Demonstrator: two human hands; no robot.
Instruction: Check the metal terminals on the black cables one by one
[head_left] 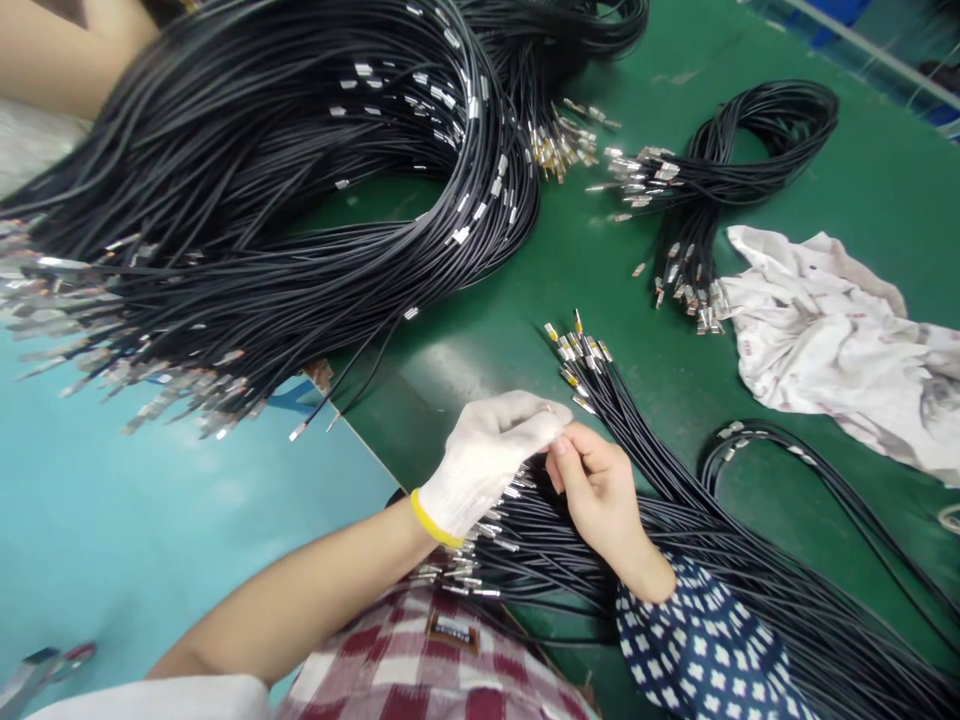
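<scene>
My left hand (491, 455), in a white knit glove with a yellow cuff, is closed in a pinch above a bundle of black cables (555, 560). The bare fingertips of my right hand (600, 490) are pinched together right against it. Whatever lies between the fingers is too small and covered to make out. Metal terminals at the bundle's ends show below my left wrist. Just beyond my right hand, a second bunch of black cables (637, 415) fans out, its terminals (576, 360) marked with yellow and white.
A large coil of black cables (480, 190) overhangs the edge of the green table (442, 370). Farther back lies a smaller tied cable bundle (720, 160). On the right are a crumpled white cloth (817, 320) and a looped cable (772, 435). Another person's arm (67, 55) shows top left.
</scene>
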